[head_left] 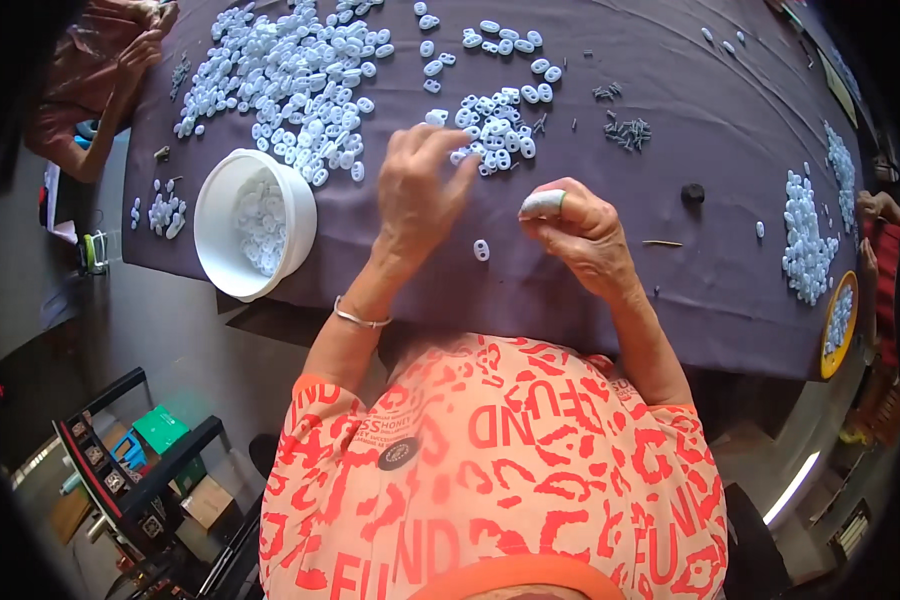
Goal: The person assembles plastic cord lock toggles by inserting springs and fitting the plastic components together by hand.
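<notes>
My left hand (417,195) hovers at the near left side of a small pile of white oval plastic pieces with two holes (500,130). Its thumb and fingers are apart, and nothing shows between them. My right hand (582,232) is closed, fingers curled against the thumb, with a whitish wrap (543,205) around one digit. Whatever it pinches is too small or hidden to make out. Between my hands, nearer to me, lies a single white two-hole piece (481,250). Small dark grey pins or springs (627,134) lie heaped beyond my right hand.
A white tub (305,215) partly filled with white pieces stands at the left table edge. Behind it spreads a large heap of white pieces (290,70). To the right are a dark lump (692,193), a thin stick (662,243) and a yellow-rimmed tray (828,365). Other people's hands (142,48) show at both sides.
</notes>
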`<state>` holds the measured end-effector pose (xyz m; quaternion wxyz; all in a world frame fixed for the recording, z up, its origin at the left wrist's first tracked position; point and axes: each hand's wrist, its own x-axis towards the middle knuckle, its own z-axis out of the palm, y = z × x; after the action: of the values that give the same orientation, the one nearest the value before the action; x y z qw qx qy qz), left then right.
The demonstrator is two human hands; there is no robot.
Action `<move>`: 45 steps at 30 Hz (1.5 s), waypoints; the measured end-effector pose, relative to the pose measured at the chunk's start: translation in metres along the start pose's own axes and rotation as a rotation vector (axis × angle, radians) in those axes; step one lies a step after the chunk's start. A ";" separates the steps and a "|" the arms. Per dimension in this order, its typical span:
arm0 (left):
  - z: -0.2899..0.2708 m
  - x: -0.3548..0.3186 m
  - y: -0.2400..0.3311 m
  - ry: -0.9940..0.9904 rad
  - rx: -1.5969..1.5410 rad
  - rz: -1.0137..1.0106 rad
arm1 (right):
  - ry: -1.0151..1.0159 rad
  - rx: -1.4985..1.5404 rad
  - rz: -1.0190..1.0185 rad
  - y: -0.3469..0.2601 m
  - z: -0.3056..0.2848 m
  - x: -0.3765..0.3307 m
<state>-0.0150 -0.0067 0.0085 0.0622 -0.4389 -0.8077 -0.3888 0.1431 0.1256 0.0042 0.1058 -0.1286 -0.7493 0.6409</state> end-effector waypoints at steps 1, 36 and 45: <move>0.006 0.008 0.004 0.011 0.021 0.096 | 0.050 -0.075 -0.132 0.003 -0.001 0.000; 0.007 -0.005 0.035 -0.163 -0.394 -0.159 | 0.145 0.637 0.380 -0.012 -0.004 -0.020; -0.022 -0.046 0.049 -0.234 -1.109 -0.848 | 0.114 0.500 0.343 -0.023 0.001 -0.023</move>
<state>0.0447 -0.0371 0.0318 -0.4147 -0.0922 -0.5932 -0.6839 0.1633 0.1140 0.0269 0.0662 -0.2589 -0.5287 0.8057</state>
